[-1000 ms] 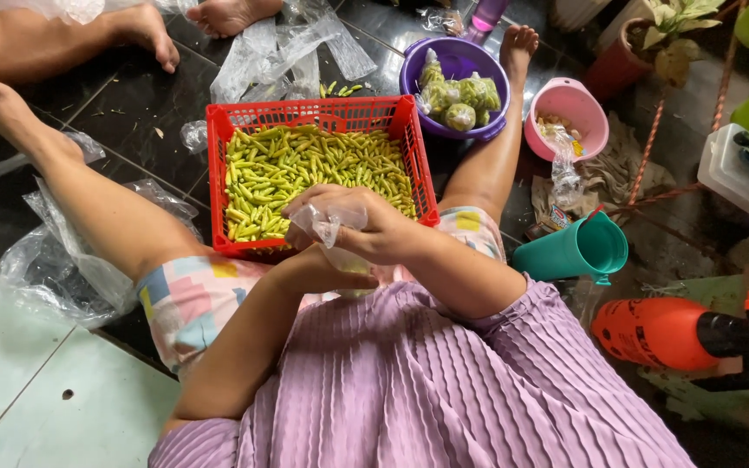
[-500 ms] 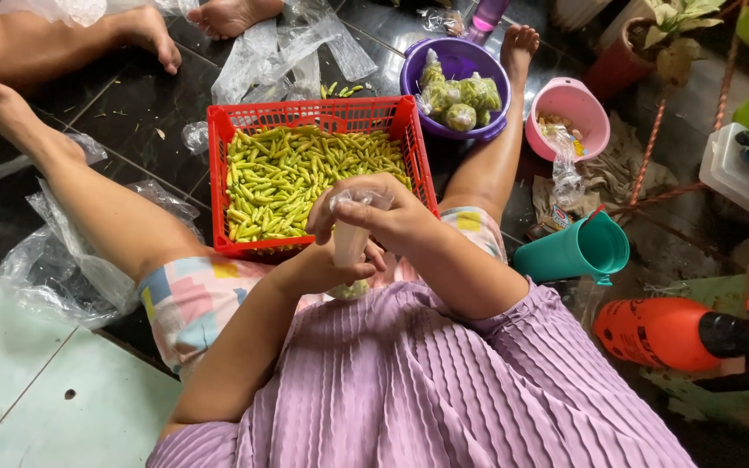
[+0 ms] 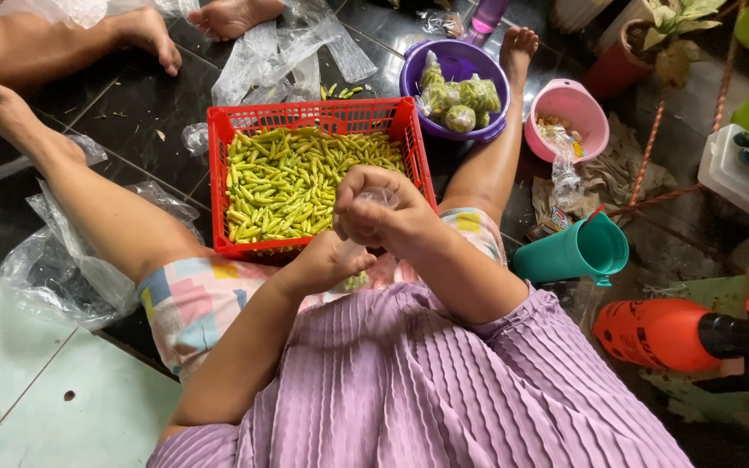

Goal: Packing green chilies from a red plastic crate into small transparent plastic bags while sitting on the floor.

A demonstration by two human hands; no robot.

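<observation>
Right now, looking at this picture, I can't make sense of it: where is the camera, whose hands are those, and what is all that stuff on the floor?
There is no machine here. The camera sits on a person's head and looks down, so you see their own lap, arms and legs. They sit on a dark tiled floor in a pleated purple top.

Both hands meet over the lap. The right hand closes around the top of a small clear plastic bag; the left hand grips it lower down. Something green shows at the bag's bottom.

In front lies a red basket full of green chilies. Beyond it, a purple bowl holds filled bags, beside a pink bowl. A teal jug lies on its side, near an orange spray bottle. Loose plastic bags lie about. The feet at the upper left seem to be another person's.
</observation>
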